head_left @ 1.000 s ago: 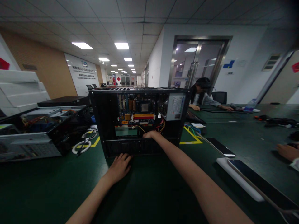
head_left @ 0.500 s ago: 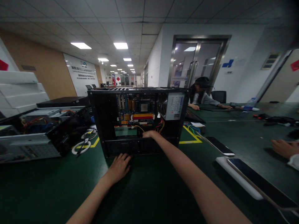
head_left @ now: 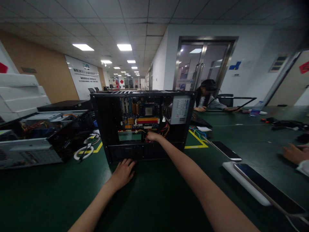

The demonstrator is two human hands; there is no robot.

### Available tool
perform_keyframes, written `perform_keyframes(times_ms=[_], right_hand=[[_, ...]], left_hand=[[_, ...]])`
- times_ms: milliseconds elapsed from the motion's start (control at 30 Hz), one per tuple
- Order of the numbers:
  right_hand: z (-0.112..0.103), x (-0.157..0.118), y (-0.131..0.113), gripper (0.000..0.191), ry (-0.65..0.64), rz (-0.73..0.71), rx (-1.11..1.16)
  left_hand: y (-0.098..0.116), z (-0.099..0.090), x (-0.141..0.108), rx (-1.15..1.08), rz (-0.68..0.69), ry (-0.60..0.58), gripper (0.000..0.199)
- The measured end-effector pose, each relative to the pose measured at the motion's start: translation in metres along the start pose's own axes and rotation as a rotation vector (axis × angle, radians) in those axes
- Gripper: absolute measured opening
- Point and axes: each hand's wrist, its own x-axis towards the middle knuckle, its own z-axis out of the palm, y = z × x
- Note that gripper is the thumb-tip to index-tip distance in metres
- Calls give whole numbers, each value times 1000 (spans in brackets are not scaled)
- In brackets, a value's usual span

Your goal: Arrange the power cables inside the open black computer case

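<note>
A black computer case (head_left: 125, 152) stands open toward me on the green table. Inside it are a motherboard (head_left: 131, 111), a power supply (head_left: 180, 110) at the upper right and a bundle of coloured cables (head_left: 166, 129). My right hand (head_left: 154, 136) reaches into the lower middle of the case, beside those cables. Its fingers are curled and closed; what they hold, if anything, is hidden. Flat on the table at the case's lower front edge rests my left hand (head_left: 124, 170), fingers spread, holding nothing.
Another opened computer case (head_left: 54, 141) lies at the left, with coiled white cables (head_left: 84, 152) beside it. On the right are phones (head_left: 227, 150) and a white power bank (head_left: 246, 183). A co-worker across the table holds a black frame (head_left: 238, 98); another person's hand (head_left: 295, 154) shows at the right edge.
My right hand has shifted slightly upward inside the case. My left hand has stayed put. Across the table, the co-worker has raised the black frame off the table.
</note>
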Motion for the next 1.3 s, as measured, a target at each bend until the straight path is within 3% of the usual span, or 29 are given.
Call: perform_keyframes(times_ms=[167,367,567,800,1000,1300], right_hand=[[4,4,5,16,38,44,299],[-1,2,2,18,99,-31,649],[-9,0,6,18,73,139,887],[-14,5,17,16,-23,295,1068],[-19,3,19,16,-96,332,1144],[-21,1,18,14,-58,340,1211]], left_hand=[[0,-1,-1,-6,-2,-1,40],[-2,3,0,-5,5,7,41],[-2,3,-1,-15,8,13,41],[-2,2,0,-22,11,19,41],[-4,5,1,-29,-5,3,41],[-3,4,-1,-27,-3,17,43]])
